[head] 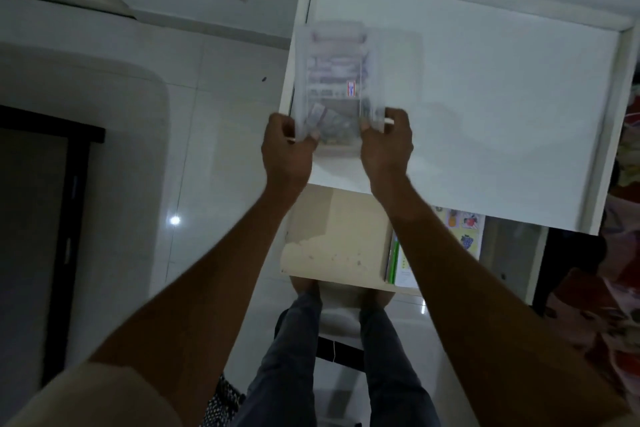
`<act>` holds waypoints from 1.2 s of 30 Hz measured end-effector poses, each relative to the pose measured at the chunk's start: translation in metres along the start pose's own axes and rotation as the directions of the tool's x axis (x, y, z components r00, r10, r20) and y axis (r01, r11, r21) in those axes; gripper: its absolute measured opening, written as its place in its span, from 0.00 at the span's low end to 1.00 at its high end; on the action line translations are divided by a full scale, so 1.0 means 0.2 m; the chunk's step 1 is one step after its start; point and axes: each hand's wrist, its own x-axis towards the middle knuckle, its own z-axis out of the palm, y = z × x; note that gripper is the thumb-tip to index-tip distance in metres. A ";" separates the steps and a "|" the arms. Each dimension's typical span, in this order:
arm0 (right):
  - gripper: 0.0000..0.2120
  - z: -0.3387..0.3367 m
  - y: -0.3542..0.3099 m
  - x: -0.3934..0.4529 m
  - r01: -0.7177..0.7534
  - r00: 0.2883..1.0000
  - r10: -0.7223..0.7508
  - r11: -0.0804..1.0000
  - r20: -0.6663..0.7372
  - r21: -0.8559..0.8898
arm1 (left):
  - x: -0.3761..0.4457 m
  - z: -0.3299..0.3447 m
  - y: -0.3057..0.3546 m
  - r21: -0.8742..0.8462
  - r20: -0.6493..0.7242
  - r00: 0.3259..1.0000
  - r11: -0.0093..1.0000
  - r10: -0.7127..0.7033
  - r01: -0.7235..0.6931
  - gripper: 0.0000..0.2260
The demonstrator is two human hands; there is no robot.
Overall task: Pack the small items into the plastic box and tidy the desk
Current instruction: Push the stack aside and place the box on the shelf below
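My left hand (287, 149) grips the near left corner of the plastic box (332, 87), fingers curled around its edge; my right hand (386, 142) grips the near right corner. The blurred box sits at the white desk's (485, 107) left edge, bare desktop stretching rightward to the raised rim.

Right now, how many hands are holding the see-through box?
2. The left hand grips the near left corner of the plastic box, and the right hand grips its near right corner, over the white desk.
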 end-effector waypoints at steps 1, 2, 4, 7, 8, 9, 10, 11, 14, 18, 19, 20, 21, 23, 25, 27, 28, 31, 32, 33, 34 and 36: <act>0.14 -0.02 0.06 -0.06 0.002 1.000 -0.002 1.000 -0.008 0.001 | -0.06 -0.02 -0.04 -0.003 0.011 1.000 1.000 0.000 0.000 0.14; 0.14 -0.05 0.11 -0.12 -0.001 1.000 0.001 1.000 -0.015 0.006 | -0.12 -0.03 -0.08 -0.003 0.021 1.000 1.000 0.004 -0.004 0.13; 0.14 -0.09 0.19 -0.23 0.001 1.000 -0.001 1.000 -0.031 0.012 | -0.22 -0.05 -0.13 0.010 0.037 0.999 1.000 0.024 -0.024 0.13; 0.14 -0.15 0.29 -0.36 0.013 0.998 -0.011 0.999 -0.060 0.033 | -0.36 -0.07 -0.20 0.041 0.059 0.998 0.998 0.036 -0.039 0.12; 0.13 -0.17 0.32 -0.41 0.021 0.998 -0.018 0.999 -0.065 0.039 | -0.41 -0.07 -0.22 0.053 0.070 0.997 0.998 0.031 -0.034 0.12; 0.12 -0.19 0.35 -0.44 0.032 0.997 -0.029 0.998 -0.067 0.047 | -0.46 -0.08 -0.25 0.064 0.084 0.996 0.998 0.020 -0.025 0.12; 0.12 -0.22 0.40 -0.48 0.042 0.997 -0.039 0.997 -0.062 0.057 | -0.51 -0.08 -0.28 0.078 0.101 0.995 0.997 0.006 -0.014 0.12; 0.12 -0.24 0.44 -0.53 0.045 0.998 -0.042 0.997 -0.048 0.058 | -0.56 -0.09 -0.32 0.096 0.116 0.993 0.995 -0.008 -0.003 0.13; 0.14 -0.32 0.63 -0.66 -0.026 1.000 0.026 1.000 0.013 -0.017 | -0.72 -0.13 -0.48 0.142 0.162 0.984 0.988 -0.078 0.055 0.14; 0.18 -0.36 0.88 -0.83 -0.235 0.968 0.241 0.969 0.077 -0.079 | -0.90 -0.18 -0.69 0.236 0.200 0.954 0.956 -0.223 0.174 0.14; 0.17 -0.36 0.93 -0.86 -0.266 0.959 0.273 0.959 0.076 -0.098 | -0.92 -0.19 -0.74 0.261 0.199 0.949 0.946 -0.246 0.191 0.14; 0.17 -0.35 0.98 -0.88 -0.288 0.952 0.297 0.951 0.079 -0.115 | -0.94 -0.20 -0.77 0.288 0.199 0.943 0.936 -0.265 0.202 0.14; 0.16 -0.34 1.03 -0.89 -0.310 0.943 0.322 0.942 0.086 -0.128 | -0.94 -0.21 -0.81 0.321 0.201 0.938 0.924 -0.283 0.210 0.14; 0.16 -0.30 1.10 -0.88 -0.353 0.923 0.371 0.921 0.097 -0.164 | -0.93 -0.20 -0.86 0.381 0.199 0.927 0.896 -0.319 0.227 0.12; 0.16 -0.26 1.13 -0.83 -0.399 0.900 0.420 0.902 0.116 -0.167 | -0.89 -0.18 -0.88 0.410 0.175 0.916 0.872 -0.362 0.267 0.09; 0.16 -0.21 1.13 -0.75 -0.438 0.886 0.448 0.893 0.123 -0.103 | -0.83 -0.13 -0.88 0.414 0.149 0.910 0.860 -0.388 0.299 0.07; 0.16 -0.17 1.12 -0.70 -0.441 0.887 0.449 0.893 0.108 -0.092 | -0.79 -0.10 -0.88 0.426 0.136 0.912 0.854 -0.387 0.299 0.09; 0.16 -0.07 1.08 -0.53 -0.504 0.856 0.501 0.864 0.131 -0.009 | -0.66 -0.01 -0.83 0.452 0.097 0.925 0.844 -0.367 0.287 0.15; 0.16 -0.04 1.06 -0.47 -0.531 0.840 0.520 0.847 0.157 0.033 | -0.62 0.01 -0.82 0.441 0.079 0.929 0.849 -0.361 0.292 0.17; 0.15 -0.02 1.05 -0.42 -0.542 0.831 0.524 0.838 0.183 0.063 | -0.58 0.04 -0.81 0.425 0.062 0.933 0.855 -0.354 0.296 0.18; 0.16 0.00 1.04 -0.36 -0.536 0.834 0.514 0.841 0.200 0.072 | -0.55 0.06 -0.81 0.406 0.052 0.938 0.866 -0.343 0.293 0.20; 0.17 0.03 1.00 -0.27 -0.499 0.855 0.474 0.862 0.210 0.087 | -0.53 0.10 -0.81 0.346 0.064 0.947 0.897 -0.315 0.275 0.21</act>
